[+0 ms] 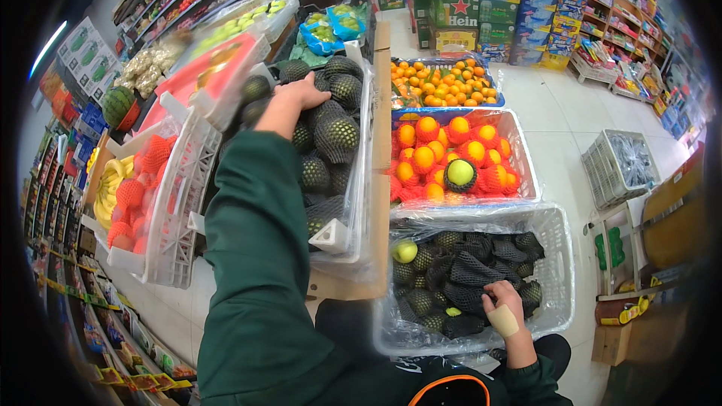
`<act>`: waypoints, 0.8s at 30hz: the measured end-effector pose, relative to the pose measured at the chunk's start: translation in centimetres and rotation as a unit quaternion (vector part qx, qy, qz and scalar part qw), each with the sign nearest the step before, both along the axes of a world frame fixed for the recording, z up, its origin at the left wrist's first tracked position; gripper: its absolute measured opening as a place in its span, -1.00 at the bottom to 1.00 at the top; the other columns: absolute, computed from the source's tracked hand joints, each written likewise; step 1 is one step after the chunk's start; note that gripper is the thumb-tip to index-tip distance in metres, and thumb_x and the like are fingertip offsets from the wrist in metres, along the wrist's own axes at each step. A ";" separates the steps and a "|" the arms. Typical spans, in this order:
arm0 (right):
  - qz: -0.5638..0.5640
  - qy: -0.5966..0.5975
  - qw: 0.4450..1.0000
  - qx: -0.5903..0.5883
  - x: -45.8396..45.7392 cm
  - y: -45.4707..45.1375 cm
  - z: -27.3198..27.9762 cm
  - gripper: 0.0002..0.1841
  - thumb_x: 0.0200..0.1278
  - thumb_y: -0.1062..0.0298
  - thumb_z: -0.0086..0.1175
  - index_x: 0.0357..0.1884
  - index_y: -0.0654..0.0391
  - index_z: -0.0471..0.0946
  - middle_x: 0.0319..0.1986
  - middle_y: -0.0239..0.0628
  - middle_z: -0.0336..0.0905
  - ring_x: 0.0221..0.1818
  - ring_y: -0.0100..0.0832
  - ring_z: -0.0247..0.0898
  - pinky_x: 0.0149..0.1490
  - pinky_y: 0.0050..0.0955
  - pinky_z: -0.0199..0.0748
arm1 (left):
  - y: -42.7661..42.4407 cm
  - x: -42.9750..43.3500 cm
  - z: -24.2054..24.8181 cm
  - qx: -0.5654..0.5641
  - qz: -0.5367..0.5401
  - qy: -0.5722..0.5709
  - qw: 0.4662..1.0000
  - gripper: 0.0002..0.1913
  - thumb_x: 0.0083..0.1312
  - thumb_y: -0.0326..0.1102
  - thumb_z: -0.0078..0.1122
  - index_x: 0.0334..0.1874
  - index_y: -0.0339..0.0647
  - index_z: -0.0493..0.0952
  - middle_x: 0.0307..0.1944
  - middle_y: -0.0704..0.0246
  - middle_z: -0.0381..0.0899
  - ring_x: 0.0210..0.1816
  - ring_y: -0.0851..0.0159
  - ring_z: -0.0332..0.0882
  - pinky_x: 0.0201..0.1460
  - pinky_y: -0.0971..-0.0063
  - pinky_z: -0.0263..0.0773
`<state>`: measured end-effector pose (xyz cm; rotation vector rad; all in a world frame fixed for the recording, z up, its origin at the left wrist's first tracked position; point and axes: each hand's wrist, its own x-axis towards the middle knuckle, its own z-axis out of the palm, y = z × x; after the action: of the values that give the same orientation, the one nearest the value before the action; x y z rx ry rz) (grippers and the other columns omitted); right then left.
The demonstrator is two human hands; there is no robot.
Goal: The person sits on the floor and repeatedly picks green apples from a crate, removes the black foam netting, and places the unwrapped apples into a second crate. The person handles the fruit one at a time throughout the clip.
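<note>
My left hand [304, 93] reaches into a plastic-lined white crate [364, 180], palm down on round green fruit in black foam nets [338, 132]. Its fingertips are partly hidden, so a grip cannot be confirmed. My right hand [502, 307], with a tan adhesive patch on its back, rests in a lower plastic-lined white crate [555, 270]. Its curled fingers touch the black foam netting [474, 270] there; whether they hold any is unclear. A bare green fruit [404, 251] lies at that crate's left side.
Behind the lower crate stand a crate of oranges in red foam nets [431, 152], topped by one black-netted green fruit [459, 173], and a blue crate of small oranges [440, 84]. A cardboard sheet [381, 208] edges the upper crate. Left is a crate of red-netted fruit [183, 208].
</note>
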<state>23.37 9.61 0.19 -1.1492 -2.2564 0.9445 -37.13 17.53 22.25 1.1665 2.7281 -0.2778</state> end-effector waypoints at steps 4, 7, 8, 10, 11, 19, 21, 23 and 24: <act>0.007 -0.010 0.999 0.039 0.1 0.3 -0.3 -0.82 0.10 0.44 0.30 -0.23 0.19 0.63 -0.25 -0.07 0.58 -0.19 0.02 0.56 -0.10 -0.17 0.55 | -0.5 0.1 -0.6 -0.004 0.019 0.056 0.998 0.05 0.24 0.51 -0.01 0.67 0.17 -0.11 0.52 0.14 0.28 0.52 -0.05 0.24 0.50 -0.25 -0.01; 0.024 0.000 0.998 0.063 0.9 1.4 -1.2 -0.85 0.16 0.42 0.25 -0.24 0.21 0.61 -0.26 -0.06 0.55 -0.15 0.02 0.52 -0.07 -0.16 0.53 | -0.2 0.2 -1.5 0.079 0.034 0.087 0.993 0.06 0.27 0.36 0.14 0.67 0.07 -0.17 0.48 0.00 0.31 0.48 -0.07 0.31 0.47 -0.20 0.11; 0.001 -0.012 0.999 0.052 1.6 1.7 -1.4 -0.84 0.16 0.41 0.25 -0.23 0.21 0.61 -0.25 -0.05 0.55 -0.15 0.03 0.52 -0.07 -0.17 0.52 | -0.5 0.3 -1.4 0.122 -0.020 0.075 0.989 0.08 0.27 0.29 0.22 0.65 -0.11 -0.13 0.48 -0.06 0.28 0.48 -0.13 0.27 0.51 -0.02 0.17; -0.058 -0.045 0.996 0.045 2.7 2.4 -2.0 -0.80 0.16 0.39 0.27 -0.19 0.21 0.61 -0.22 -0.04 0.56 -0.14 0.06 0.52 -0.05 -0.14 0.51 | -1.2 1.4 -0.7 0.188 -0.155 0.085 0.966 -0.05 0.35 0.15 0.22 0.56 -0.41 0.08 0.46 -0.11 0.28 0.50 -0.06 0.24 0.54 0.25 0.18; -0.077 -0.056 0.994 0.059 3.1 2.7 -2.1 -0.83 0.15 0.38 0.26 -0.23 0.19 0.61 -0.25 -0.04 0.55 -0.16 0.08 0.53 -0.05 -0.09 0.52 | -1.8 2.5 0.2 0.186 -0.176 0.071 0.964 -0.14 0.37 0.14 0.21 0.51 -0.41 0.21 0.43 -0.10 0.34 0.49 -0.02 0.27 0.54 0.26 0.17; 0.033 -0.013 0.999 -0.027 -0.7 0.6 -2.9 -0.80 0.20 0.40 0.12 -0.16 0.16 0.66 -0.21 0.00 0.65 -0.11 0.06 0.57 0.02 -0.10 0.55 | -19.2 23.2 8.0 0.292 -0.409 0.048 0.863 -0.59 0.31 -0.37 0.26 0.21 -0.31 0.57 0.18 0.16 0.63 0.24 0.04 0.57 0.32 0.30 0.40; 0.116 -0.006 0.992 -0.054 -2.5 -0.3 -4.0 -0.78 0.21 0.42 0.07 -0.17 0.17 0.68 -0.23 -0.01 0.67 -0.12 0.05 0.58 0.01 -0.11 0.55 | -23.3 28.2 6.1 0.300 -0.497 -0.149 0.800 -0.67 0.26 -0.34 0.34 0.03 -0.34 0.65 -0.02 0.14 0.71 0.03 0.01 0.68 0.16 0.21 0.52; 0.149 -0.028 0.981 -0.123 -3.8 -1.1 -5.1 -0.77 0.20 0.41 0.07 -0.15 0.18 0.69 -0.25 0.00 0.68 -0.13 0.05 0.59 0.01 -0.12 0.55 | -24.8 30.9 1.4 0.241 -0.490 -0.432 0.718 -0.68 0.26 -0.32 0.38 0.02 -0.29 0.68 -0.11 0.17 0.73 -0.11 0.07 0.69 0.01 0.25 0.57; 0.160 -0.041 0.981 -0.102 -4.9 -1.3 -5.7 -0.74 0.19 0.38 0.10 -0.11 0.16 0.68 -0.21 0.01 0.67 -0.09 0.05 0.58 0.04 -0.13 0.55 | -25.6 32.4 -1.4 0.219 -0.416 -0.489 0.735 -0.67 0.25 -0.33 0.37 0.05 -0.26 0.67 -0.09 0.18 0.72 -0.08 0.08 0.69 0.02 0.29 0.56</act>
<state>18.48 8.28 -5.49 -0.9348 -2.5072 1.3007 -4.72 -8.11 20.86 1.8605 1.2486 0.7360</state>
